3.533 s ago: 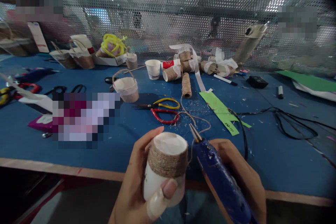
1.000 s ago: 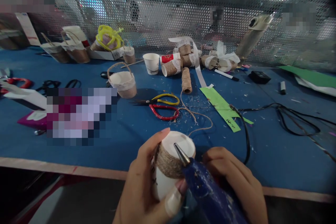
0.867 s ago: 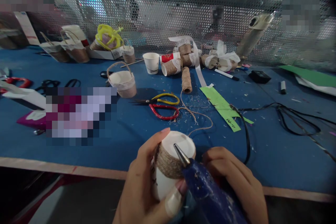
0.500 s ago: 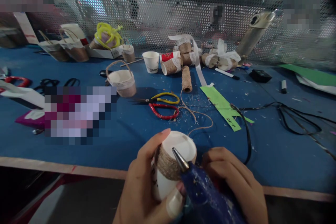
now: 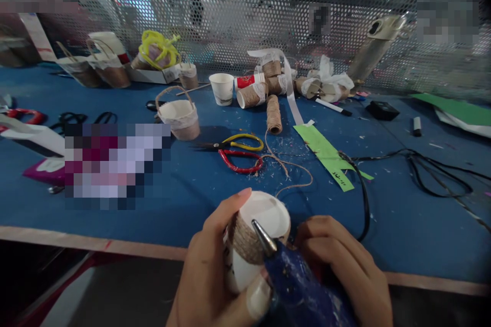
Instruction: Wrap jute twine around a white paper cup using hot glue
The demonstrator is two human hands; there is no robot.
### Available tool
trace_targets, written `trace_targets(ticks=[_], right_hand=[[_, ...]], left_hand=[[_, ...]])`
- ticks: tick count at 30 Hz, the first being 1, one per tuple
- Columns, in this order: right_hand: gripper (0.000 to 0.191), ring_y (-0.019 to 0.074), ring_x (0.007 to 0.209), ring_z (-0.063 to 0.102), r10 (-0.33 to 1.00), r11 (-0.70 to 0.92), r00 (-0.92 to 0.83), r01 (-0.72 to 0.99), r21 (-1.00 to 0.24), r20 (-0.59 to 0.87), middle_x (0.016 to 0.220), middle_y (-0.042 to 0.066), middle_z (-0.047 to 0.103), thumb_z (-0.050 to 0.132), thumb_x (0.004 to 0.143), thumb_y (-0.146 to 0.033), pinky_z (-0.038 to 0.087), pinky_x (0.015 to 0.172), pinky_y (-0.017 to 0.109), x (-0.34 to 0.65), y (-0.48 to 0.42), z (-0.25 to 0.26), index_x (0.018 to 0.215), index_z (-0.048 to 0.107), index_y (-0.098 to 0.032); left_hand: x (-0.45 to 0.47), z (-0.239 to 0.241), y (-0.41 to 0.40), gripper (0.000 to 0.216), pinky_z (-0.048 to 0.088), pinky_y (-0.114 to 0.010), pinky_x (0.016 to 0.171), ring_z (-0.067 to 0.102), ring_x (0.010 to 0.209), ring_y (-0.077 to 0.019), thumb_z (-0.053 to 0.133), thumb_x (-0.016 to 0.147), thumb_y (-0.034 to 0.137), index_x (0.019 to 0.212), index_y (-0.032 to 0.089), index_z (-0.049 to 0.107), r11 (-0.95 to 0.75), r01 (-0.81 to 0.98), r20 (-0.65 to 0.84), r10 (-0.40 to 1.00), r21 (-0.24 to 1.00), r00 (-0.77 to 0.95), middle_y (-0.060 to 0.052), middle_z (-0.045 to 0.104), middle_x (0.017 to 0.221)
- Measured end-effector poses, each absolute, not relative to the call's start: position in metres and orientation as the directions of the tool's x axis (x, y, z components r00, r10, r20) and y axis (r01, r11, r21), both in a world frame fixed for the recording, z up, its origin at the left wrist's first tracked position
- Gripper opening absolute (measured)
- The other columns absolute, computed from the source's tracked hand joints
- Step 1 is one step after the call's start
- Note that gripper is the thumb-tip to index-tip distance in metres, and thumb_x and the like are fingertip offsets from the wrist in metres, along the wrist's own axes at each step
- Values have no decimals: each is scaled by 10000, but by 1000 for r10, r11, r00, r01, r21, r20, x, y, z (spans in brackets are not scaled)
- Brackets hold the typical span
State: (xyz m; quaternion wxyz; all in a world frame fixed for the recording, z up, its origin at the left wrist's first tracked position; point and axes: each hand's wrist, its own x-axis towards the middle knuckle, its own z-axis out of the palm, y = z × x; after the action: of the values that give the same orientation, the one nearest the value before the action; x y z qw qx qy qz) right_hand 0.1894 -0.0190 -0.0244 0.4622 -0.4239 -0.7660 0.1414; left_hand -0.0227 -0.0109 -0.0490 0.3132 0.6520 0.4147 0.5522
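Glue gun (image 5: 301, 283), in the curled right hand (image 5: 347, 260), has swung over the cup (image 5: 270, 208), which the left hand (image 5: 207, 268) clasps near the table (image 5: 153, 225) edge; gluing twine (image 5: 243, 239) seems underway; next probably needs it pressed down

Between the 2 hands there's hardly a gap: the cup (image 5: 243, 240) and glue gun (image 5: 307, 286) fill it. Straight ahead, loose twine (image 5: 311, 178) loops just past the cup, with the scissors (image 5: 221, 146) and twine spool (image 5: 273, 114) behind. The left hand (image 5: 215, 265) has open table (image 5: 172, 204) beside it. By the right hand (image 5: 349, 265), a black cable (image 5: 367, 204) cuts across (beyond it, the near side lies open). A perforated screen (image 5: 238, 15) walls off the back.
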Motion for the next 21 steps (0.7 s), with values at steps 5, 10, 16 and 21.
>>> trace_targets(ticks=[5,10,16,21], right_hand=[[284,136,724,686,785,584,-174,528,-617,594,803,-24,693,585,1151,-223,528,668,249,187,-20,-25,868,590,-249],[290,132,727,698,765,604,-191,543,-583,615,809,-24,712,580,1166,-253,530,682,260,184,-20,-26,877,598,-247],[328,144,690,632,780,552,-111,584,-595,615,775,-24,644,500,1205,-300,495,679,307,175,-26,-31,882,533,-253],[346,154,663,647,752,556,-91,619,-554,653,743,-20,637,461,1204,-286,466,652,323,169,-28,-32,863,514,-260]], left_hand=[[-22,-50,-13,685,629,-351,933,811,1109,-275,775,1004,581,1638,456,548,-442,234,448,894,866,29,-2,798,1381],[-13,-45,-16,620,615,-341,870,801,1014,-249,747,1024,605,1607,496,566,-424,224,439,898,878,-18,25,795,1340],[-8,-39,-17,613,616,-339,759,792,876,-250,771,1010,591,1563,372,619,-406,244,429,902,881,-48,-26,810,1173],[-3,-35,-22,624,544,-323,651,664,668,-211,789,996,446,1575,462,559,-402,177,411,911,898,-21,33,746,954]])
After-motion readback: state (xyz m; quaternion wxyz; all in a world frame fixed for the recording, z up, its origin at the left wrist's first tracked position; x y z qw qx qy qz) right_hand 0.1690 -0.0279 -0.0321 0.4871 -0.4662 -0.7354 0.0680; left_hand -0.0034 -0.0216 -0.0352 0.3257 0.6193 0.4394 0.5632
